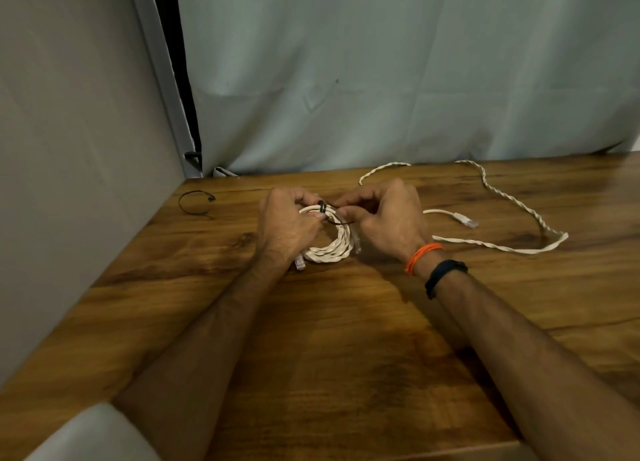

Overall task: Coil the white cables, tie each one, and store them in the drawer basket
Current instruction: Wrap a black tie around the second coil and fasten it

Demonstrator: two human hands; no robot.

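Two white cables lie on the wooden table [346, 339] before me. One, the coiled cable [330, 246], sits between my hands near the far middle of the table, its plug ends poking out at the lower left and right of the coil. My left hand [287, 227] curls round the coil's left side and grips it. My right hand [384, 218] pinches the black tie [322, 207], which wraps over the top of the coil, its thin tail running toward my right fingertips. The loose cable [512, 201] sprawls uncoiled to the right, its plug lying just beside my right hand. A spare black tie [195, 202] rests well apart at the left. I can read no writing or brand anywhere.
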